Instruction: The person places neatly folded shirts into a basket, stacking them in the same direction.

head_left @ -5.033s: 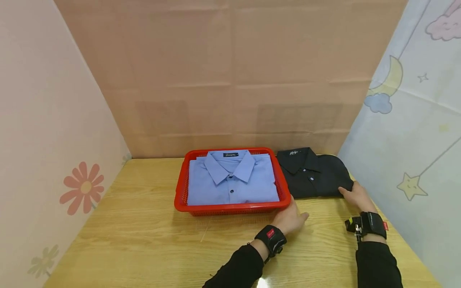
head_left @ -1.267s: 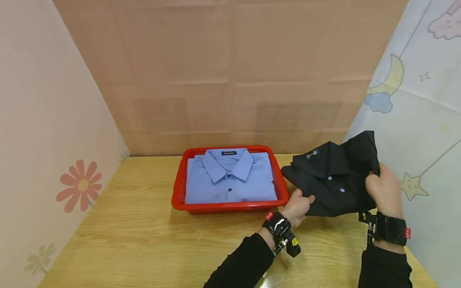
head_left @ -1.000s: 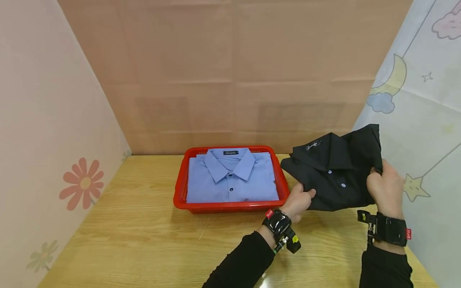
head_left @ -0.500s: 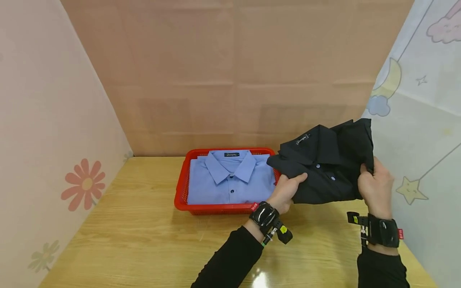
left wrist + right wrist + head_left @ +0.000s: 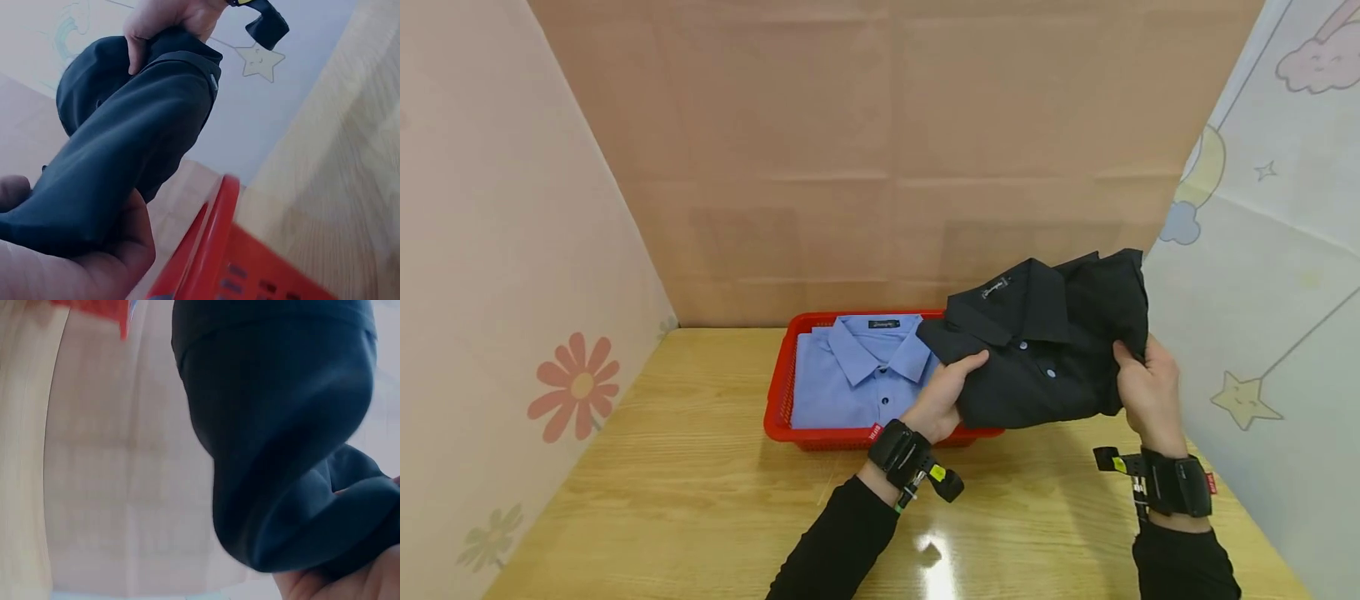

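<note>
A folded black shirt (image 5: pixel 1037 350) with a collar and pale buttons is held up off the table, tilted, its left part overlapping the basket in the head view. My left hand (image 5: pixel 943 396) grips its near left edge, thumb on top. On the other side my right hand (image 5: pixel 1150 392) grips the right edge, thumb on top. In the left wrist view the shirt (image 5: pixel 125 131) sags between both hands. Behind its left corner, a folded light blue shirt (image 5: pixel 835 383) lies in the red basket (image 5: pixel 778 400), partly hidden by the black one.
The wooden table (image 5: pixel 685 500) spreads under everything. Brown paper (image 5: pixel 820 167) covers the back wall. A patterned sheet (image 5: pixel 1285 250) stands close beyond my right hand, and a flowered panel (image 5: pixel 535 292) borders the left side.
The black shirt lay flat right of the basket, beneath my right hand; both hands have since lifted it. Over the last second they have carried it left, so it now covers the basket's right side.
</note>
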Demonstrator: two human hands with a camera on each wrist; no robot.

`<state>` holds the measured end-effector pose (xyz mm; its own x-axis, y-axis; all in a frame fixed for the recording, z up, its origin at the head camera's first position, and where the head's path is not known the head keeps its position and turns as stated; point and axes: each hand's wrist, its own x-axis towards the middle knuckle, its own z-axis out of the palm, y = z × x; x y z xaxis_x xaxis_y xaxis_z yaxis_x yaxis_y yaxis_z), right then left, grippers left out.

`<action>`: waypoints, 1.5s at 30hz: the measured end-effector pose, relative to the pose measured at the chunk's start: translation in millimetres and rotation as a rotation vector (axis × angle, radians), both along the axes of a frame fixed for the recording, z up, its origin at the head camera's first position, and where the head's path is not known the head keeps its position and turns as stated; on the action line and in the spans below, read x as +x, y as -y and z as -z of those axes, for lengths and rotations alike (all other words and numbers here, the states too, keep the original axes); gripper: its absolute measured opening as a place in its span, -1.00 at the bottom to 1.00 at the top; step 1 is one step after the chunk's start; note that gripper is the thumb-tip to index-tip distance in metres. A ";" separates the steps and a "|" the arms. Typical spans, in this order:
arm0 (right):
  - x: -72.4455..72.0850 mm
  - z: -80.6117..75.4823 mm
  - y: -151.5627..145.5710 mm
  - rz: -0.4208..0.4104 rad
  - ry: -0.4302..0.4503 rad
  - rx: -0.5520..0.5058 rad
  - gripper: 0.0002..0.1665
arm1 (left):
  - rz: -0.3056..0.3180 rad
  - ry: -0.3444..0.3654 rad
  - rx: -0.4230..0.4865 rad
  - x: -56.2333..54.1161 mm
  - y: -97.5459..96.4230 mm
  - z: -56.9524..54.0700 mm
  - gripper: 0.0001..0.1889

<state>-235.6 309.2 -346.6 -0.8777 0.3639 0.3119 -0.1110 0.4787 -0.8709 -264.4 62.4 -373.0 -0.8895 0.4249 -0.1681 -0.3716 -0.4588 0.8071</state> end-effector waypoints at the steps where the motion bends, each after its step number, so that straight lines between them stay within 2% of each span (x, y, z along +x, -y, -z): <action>1: -1.0 0.9 2.2 -0.022 -0.010 -0.023 -0.52 | -0.004 -0.004 -0.008 0.8 3.7 -0.2 -0.55; 7: -3.5 4.8 16.7 -0.139 -0.041 -0.133 -0.46 | -0.013 -0.056 -0.112 5.9 25.4 0.9 -0.52; 12: -3.7 6.6 32.3 -0.189 -0.037 -0.203 -0.42 | -0.016 -0.091 -0.222 7.5 42.3 1.8 -0.46; 15: -2.7 8.7 42.5 -0.243 -0.019 -0.245 -0.37 | -0.046 -0.102 -0.278 7.7 53.5 0.9 -0.38; 18: -2.8 12.9 52.6 -0.348 -0.010 -0.296 -0.32 | -0.086 -0.135 -0.325 7.3 66.6 0.1 -0.35; 22: -4.0 20.5 66.7 -0.509 0.025 -0.350 -0.25 | -0.133 -0.165 -0.407 6.4 88.9 -0.2 -0.43; 26: -5.4 26.5 79.5 -0.554 0.139 -0.300 -0.25 | -0.166 -0.149 -0.476 5.3 113.5 0.9 -0.49; 31: -11.7 32.9 91.9 -0.598 0.246 -0.232 -0.27 | -0.197 -0.108 -0.513 2.7 139.9 2.5 -0.50; 38: -21.0 45.1 98.2 -0.681 0.275 -0.164 -0.35 | -0.154 -0.097 -0.552 -0.7 169.2 5.6 -0.50; 45: -27.5 53.4 105.3 -0.657 0.237 0.012 -0.39 | -0.141 -0.083 -0.592 -5.5 187.4 5.2 -0.50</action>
